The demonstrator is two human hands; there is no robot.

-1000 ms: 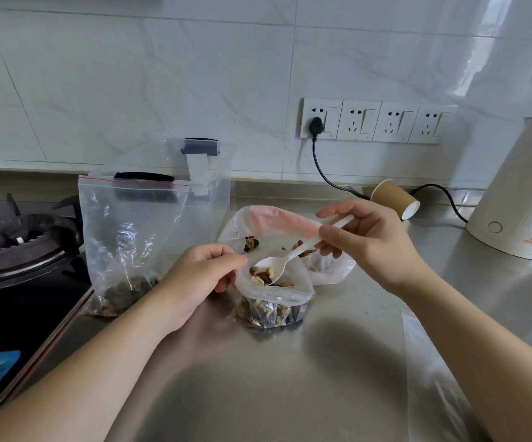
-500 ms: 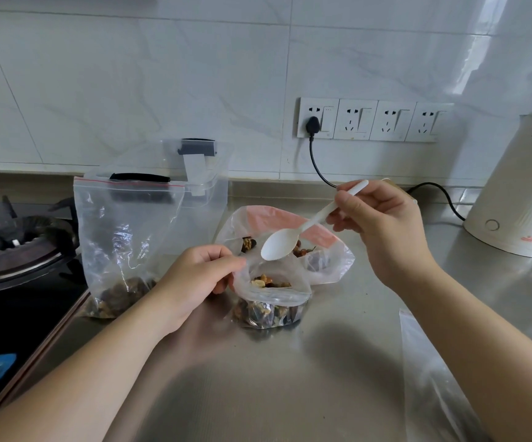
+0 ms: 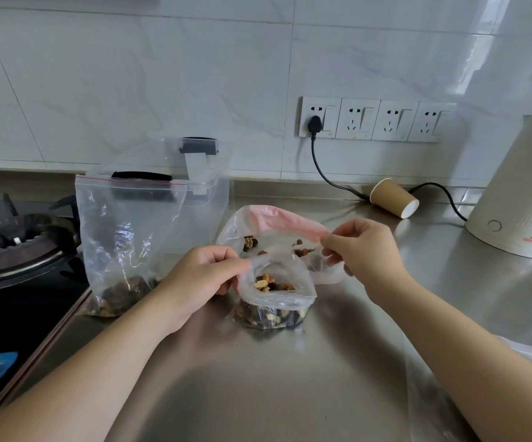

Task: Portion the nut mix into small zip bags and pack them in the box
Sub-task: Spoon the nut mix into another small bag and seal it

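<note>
A small zip bag (image 3: 275, 306) part full of nut mix stands open on the steel counter. My left hand (image 3: 204, 275) pinches its left rim. Behind it lies the pink-rimmed nut mix bag (image 3: 277, 218), open, with nuts inside. My right hand (image 3: 365, 250) has thumb and forefinger curled together at the right end of that pink rim, and seems to pinch the plastic there. No spoon is in view. The clear plastic box (image 3: 208, 186) with black latches stands at the back left.
A large zip bag (image 3: 124, 237) with nuts at its bottom stands before the box. A gas stove (image 3: 19, 247) is at the left. A paper cup (image 3: 392, 197) lies on its side by a black cord, a white kettle (image 3: 513, 193) at the right. Clear plastic (image 3: 424, 381) lies lower right.
My right hand tipped the spoonful into the small bag, lifted the empty white spoon away, and now holds no spoon, with its fingers at the plastic rim. My left hand kept its grip.
</note>
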